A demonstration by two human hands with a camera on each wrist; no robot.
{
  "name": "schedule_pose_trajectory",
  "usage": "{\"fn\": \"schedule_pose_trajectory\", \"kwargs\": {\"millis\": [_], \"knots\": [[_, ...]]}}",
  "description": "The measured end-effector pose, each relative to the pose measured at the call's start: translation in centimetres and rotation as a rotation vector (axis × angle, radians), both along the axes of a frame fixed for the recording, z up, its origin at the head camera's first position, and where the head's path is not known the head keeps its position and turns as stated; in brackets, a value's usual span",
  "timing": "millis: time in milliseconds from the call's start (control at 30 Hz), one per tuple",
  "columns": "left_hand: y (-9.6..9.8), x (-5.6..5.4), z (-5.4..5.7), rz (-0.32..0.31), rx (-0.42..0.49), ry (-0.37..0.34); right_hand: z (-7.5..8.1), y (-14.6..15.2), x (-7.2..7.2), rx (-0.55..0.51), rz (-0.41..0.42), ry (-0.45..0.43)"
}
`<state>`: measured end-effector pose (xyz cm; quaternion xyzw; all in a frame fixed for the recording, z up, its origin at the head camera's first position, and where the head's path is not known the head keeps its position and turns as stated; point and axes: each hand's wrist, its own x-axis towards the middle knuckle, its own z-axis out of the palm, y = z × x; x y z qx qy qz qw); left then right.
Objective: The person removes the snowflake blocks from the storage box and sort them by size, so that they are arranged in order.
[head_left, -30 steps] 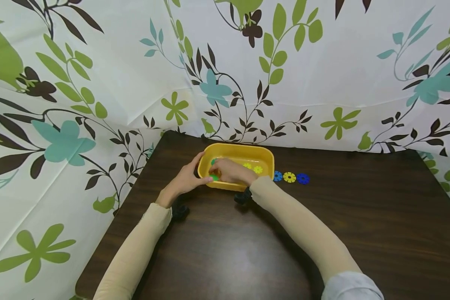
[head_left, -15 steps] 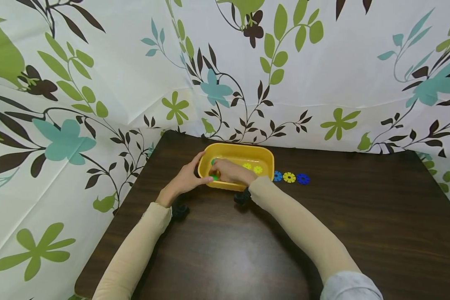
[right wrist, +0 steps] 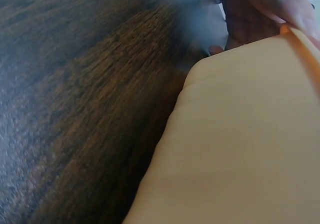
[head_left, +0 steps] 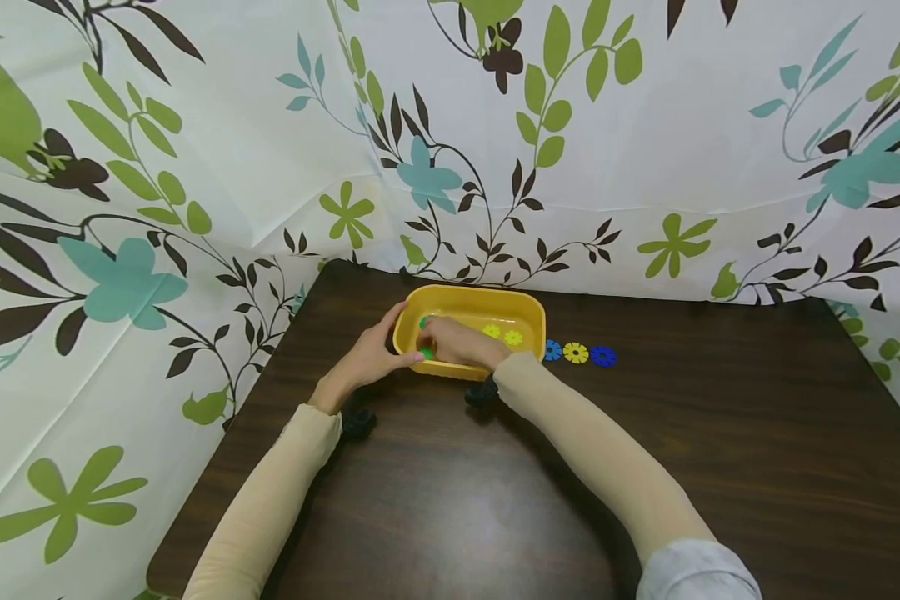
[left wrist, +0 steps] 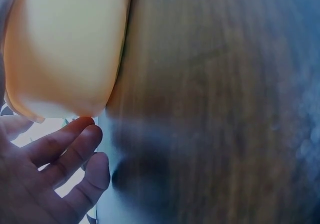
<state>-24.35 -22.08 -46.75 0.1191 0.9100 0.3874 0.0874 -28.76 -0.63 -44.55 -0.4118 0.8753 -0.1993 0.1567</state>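
A yellow plastic tub [head_left: 513,305] stands near the table's back edge. My left hand [head_left: 366,354] grips its left end, thumb at the front rim; in the left wrist view the fingertips [left wrist: 92,136] meet the outer wall. My right hand [head_left: 453,340] reaches inside over the front rim, fingers curled down at the left end. Green pieces [head_left: 427,354] show beside those fingers; I cannot tell whether one is pinched. Yellow flower-shaped discs [head_left: 512,337] lie on the tub's floor to the right. The tub's wall [right wrist: 240,134] hides the right fingertips in the right wrist view.
Right of the tub, a light blue disc [head_left: 552,350], a yellow notched disc [head_left: 576,353] and a dark blue disc [head_left: 603,356] lie in a row on the dark wooden table [head_left: 720,417]. A leaf-patterned cloth [head_left: 570,183] hangs behind the table.
The head view has shifted very slightly. Both hands, the tub and the discs stay where they were.
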Motion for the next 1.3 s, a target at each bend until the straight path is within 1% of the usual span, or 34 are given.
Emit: {"fn": "schedule_pose_trajectory", "kwargs": {"millis": [200, 500, 667, 767, 1000, 1300], "knots": [[-0.1, 0.0, 0.0, -0.004, 0.007, 0.004, 0.1, 0.0, 0.0, -0.005, -0.038, -0.059], [-0.1, 0.1, 0.2, -0.012, 0.006, 0.021, 0.4, 1.0, 0.0, 0.026, -0.027, -0.11], [-0.1, 0.1, 0.2, -0.004, -0.004, 0.02, 0.7, 1.4, 0.1, 0.021, -0.031, -0.15], [-0.1, 0.1, 0.1, -0.005, 0.001, 0.019, 0.6, 1.5, 0.0, 0.021, -0.026, -0.159], [0.0, 0.2, 0.2, 0.002, 0.006, 0.016, 0.7, 1.8, -0.1, 0.006, -0.022, -0.149], [0.1, 0.3, 0.3, 0.015, -0.003, -0.009, 0.3, 2.4, -0.3, -0.003, -0.022, -0.116]]}}
